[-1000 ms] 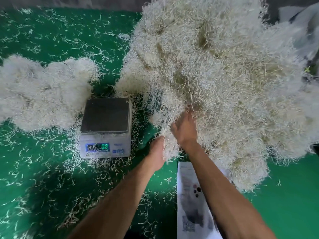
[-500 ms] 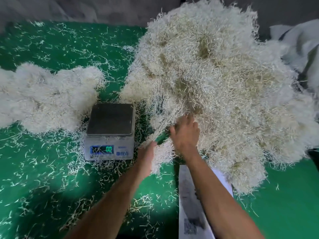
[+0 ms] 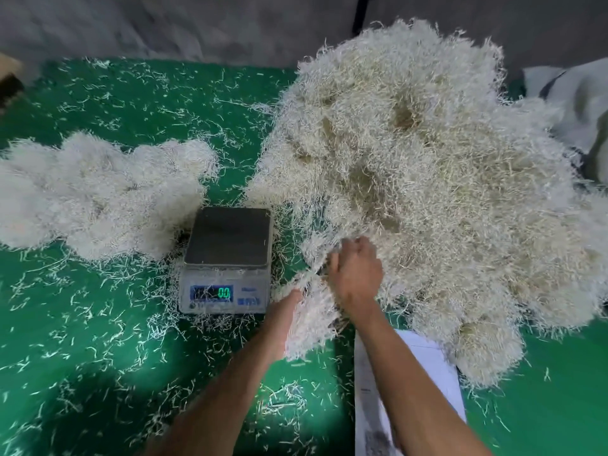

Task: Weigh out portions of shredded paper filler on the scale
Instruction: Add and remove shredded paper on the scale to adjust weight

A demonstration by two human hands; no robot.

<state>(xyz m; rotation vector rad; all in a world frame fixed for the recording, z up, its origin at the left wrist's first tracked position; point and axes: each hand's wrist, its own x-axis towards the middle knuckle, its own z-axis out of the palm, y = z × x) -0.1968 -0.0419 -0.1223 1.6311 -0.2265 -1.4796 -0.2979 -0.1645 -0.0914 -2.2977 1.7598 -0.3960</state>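
A green table [image 3: 98, 357] carries a big heap of shredded paper filler [image 3: 427, 179] that spreads from the middle to the right edge and reaches the far edge. Both hands work at the heap's near left fringe. The right hand [image 3: 357, 274] lies knuckles up on the filler with its fingers curled into the strands, so its grip is clamped on a tuft [image 3: 312, 317] of filler. The left hand [image 3: 286, 311] is largely buried under that same tuft, which hangs over the wrist; its fingers are hidden, so whether its grip is closed or apart cannot be told.

Just left of the hands stands the scale [image 3: 227, 261], a dark bare platter on a pale body, its lit display [image 3: 212, 292] reading 0.0. A smaller pile of filler [image 3: 98, 195] lies along the left edge, touching the scale's far left corner. Loose strands are scattered over the whole table. A white printed sheet [image 3: 427, 373] lies at the near edge, under the right forearm and partly beneath the heap. A grey wall [image 3: 197, 24] rises behind the far edge.
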